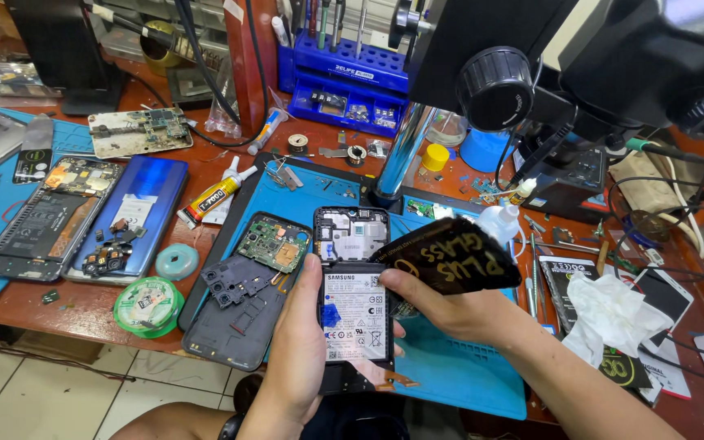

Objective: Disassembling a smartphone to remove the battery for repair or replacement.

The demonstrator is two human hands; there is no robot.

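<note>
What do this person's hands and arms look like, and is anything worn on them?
Both are bare: the left hand and right hand have no gloves or visible rings, and the forearms show no sleeves. A dark band, perhaps a watch strap, circles the left wrist at the picture's lower edge. Fingernails look short and unpainted.

An opened phone [354, 314] is sitting between the hands; another opened phone [248, 289] is lying left of them, and what may be a cloth [613, 314] is lying to their right.
</note>
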